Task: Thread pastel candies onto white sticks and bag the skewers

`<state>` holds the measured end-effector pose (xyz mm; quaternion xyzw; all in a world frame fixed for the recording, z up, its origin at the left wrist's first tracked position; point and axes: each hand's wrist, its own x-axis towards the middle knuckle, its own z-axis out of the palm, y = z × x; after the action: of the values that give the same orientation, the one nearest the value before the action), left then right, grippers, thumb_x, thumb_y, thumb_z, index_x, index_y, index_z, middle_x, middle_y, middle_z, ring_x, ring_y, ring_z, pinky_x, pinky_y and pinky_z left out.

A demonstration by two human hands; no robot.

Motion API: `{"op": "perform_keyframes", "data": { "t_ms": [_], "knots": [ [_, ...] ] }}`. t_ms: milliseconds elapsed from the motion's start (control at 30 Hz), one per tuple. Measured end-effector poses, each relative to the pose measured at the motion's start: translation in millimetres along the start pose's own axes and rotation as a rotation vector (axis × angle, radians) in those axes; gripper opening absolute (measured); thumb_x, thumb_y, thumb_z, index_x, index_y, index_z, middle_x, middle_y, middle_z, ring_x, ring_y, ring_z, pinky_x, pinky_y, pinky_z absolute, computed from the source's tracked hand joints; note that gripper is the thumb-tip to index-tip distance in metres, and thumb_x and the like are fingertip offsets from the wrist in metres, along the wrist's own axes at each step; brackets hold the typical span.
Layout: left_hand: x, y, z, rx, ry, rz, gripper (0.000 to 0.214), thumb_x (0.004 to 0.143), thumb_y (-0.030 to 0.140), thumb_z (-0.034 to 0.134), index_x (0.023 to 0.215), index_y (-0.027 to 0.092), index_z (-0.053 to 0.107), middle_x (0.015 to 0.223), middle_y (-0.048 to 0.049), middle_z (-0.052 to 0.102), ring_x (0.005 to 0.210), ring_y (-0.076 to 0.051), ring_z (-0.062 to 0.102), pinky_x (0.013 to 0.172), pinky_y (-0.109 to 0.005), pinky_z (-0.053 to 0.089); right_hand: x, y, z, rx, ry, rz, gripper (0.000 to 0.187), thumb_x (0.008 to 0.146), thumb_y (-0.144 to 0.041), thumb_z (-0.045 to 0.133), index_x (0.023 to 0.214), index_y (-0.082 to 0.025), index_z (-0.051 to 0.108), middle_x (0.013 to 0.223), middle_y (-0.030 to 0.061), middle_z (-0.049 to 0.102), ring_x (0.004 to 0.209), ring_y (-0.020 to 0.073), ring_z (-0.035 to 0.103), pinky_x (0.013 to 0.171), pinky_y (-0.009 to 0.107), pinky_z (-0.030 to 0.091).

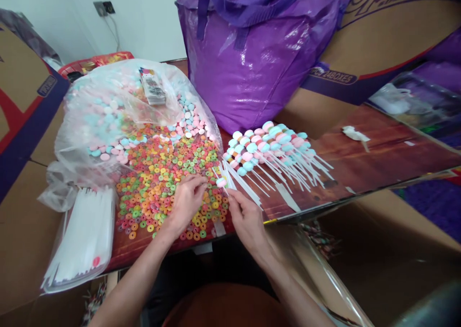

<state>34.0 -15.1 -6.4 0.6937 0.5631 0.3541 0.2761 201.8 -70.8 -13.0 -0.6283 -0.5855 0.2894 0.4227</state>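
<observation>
My left hand (187,199) rests on a heap of small coloured candy rings (158,173), its fingers curled together in a pinch over the rings. My right hand (245,216) pinches a white stick (230,180) that carries a pink candy piece (221,182) near its tip. Just right of the hands lies a row of finished sticks with pink, blue and white marshmallow pieces (268,142), their white stems fanned toward the table's front edge. Loose pastel marshmallows (108,120) lie in an open clear plastic bag beyond the rings.
A clear packet of white sticks (84,238) hangs over the table's front left. A large purple bag (259,53) stands at the back. Cardboard boxes (21,96) flank both sides. A scrap of white wrapper (355,135) lies on the wooden tabletop (378,159).
</observation>
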Motion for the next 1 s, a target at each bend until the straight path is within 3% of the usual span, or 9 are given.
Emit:
{"op": "perform_keyframes", "data": {
  "t_ms": [200, 367, 467, 533, 667, 767, 1000],
  "knots": [
    [16.6, 4.3, 19.1, 0.32, -0.099, 0.148, 0.022, 0.087, 0.011, 0.055, 0.099, 0.022, 0.07, 0.095, -0.0059, 0.067, 0.094, -0.021, 0.06, 0.091, -0.036, 0.046, -0.8, 4.1, 1.0, 0.014, 0.003, 0.015, 0.034, 0.095, -0.034, 0.048, 0.109, -0.017, 0.075, 0.095, 0.0056, 0.078, 0.077, 0.0186, 0.071, 0.071, 0.025, 0.053],
    [21.1, 1.3, 13.8, 0.138, -0.091, -0.011, 0.014, 0.083, 0.01, 0.055, 0.074, 0.02, 0.061, 0.071, 0.0007, 0.059, 0.069, -0.014, 0.054, 0.066, -0.026, 0.042, -1.5, 7.6, 1.2, 0.01, -0.001, 0.031, 0.035, 0.095, -0.033, 0.048, 0.111, -0.017, 0.074, 0.098, 0.0066, 0.078, 0.079, 0.0193, 0.071, 0.072, 0.026, 0.052],
    [23.3, -3.1, 9.6, -0.018, -0.092, -0.102, 0.01, 0.083, 0.015, 0.057, 0.074, 0.019, 0.058, 0.06, 0.0049, 0.051, 0.055, -0.011, 0.046, 0.058, -0.024, 0.037, -2.1, 9.8, -0.9, -0.011, 0.017, 0.054, 0.036, 0.094, -0.035, 0.048, 0.109, -0.016, 0.074, 0.091, 0.0065, 0.078, 0.074, 0.0189, 0.07, 0.069, 0.026, 0.051],
    [24.4, -5.3, 10.2, -0.068, -0.081, -0.092, 0.003, 0.083, 0.016, 0.059, 0.083, 0.019, 0.061, 0.066, 0.0035, 0.057, 0.058, -0.012, 0.05, 0.06, -0.024, 0.04, -2.2, 10.8, -2.3, -0.023, 0.022, 0.067, 0.036, 0.094, -0.036, 0.048, 0.109, -0.016, 0.074, 0.086, 0.0056, 0.077, 0.07, 0.0179, 0.068, 0.068, 0.026, 0.05],
    [25.9, -5.5, 15.9, 0.003, -0.104, 0.044, 0.02, 0.088, 0.015, 0.055, 0.102, 0.02, 0.067, 0.091, -0.004, 0.069, 0.08, -0.017, 0.061, 0.075, -0.029, 0.047, -1.6, 11.8, -5.0, -0.019, -0.005, 0.07, 0.037, 0.095, -0.037, 0.046, 0.108, -0.016, 0.073, 0.082, 0.0041, 0.074, 0.068, 0.0161, 0.064, 0.066, 0.025, 0.048],
    [27.5, -4.7, 19.2, 0.178, -0.162, 0.155, 0.027, 0.09, 0.011, 0.049, 0.101, 0.023, 0.071, 0.096, -0.0063, 0.067, 0.091, -0.021, 0.061, 0.079, -0.032, 0.047, -1.1, 11.8, -6.2, -0.027, -0.01, 0.067, 0.037, 0.095, -0.038, 0.046, 0.107, -0.016, 0.073, 0.081, 0.004, 0.073, 0.067, 0.0159, 0.064, 0.063, 0.024, 0.047],
    [27.9, -3.0, 19.5, 0.345, -0.201, 0.202, 0.02, 0.091, 0.014, 0.05, 0.098, 0.02, 0.068, 0.096, -0.0086, 0.06, 0.096, -0.023, 0.057, 0.082, -0.035, 0.049, -2.3, 12.4, -5.2, -0.037, -0.001, 0.034, 0.034, 0.095, -0.035, 0.046, 0.103, -0.016, 0.073, 0.081, 0.0041, 0.074, 0.067, 0.0161, 0.065, 0.064, 0.024, 0.048]
  ]
}}
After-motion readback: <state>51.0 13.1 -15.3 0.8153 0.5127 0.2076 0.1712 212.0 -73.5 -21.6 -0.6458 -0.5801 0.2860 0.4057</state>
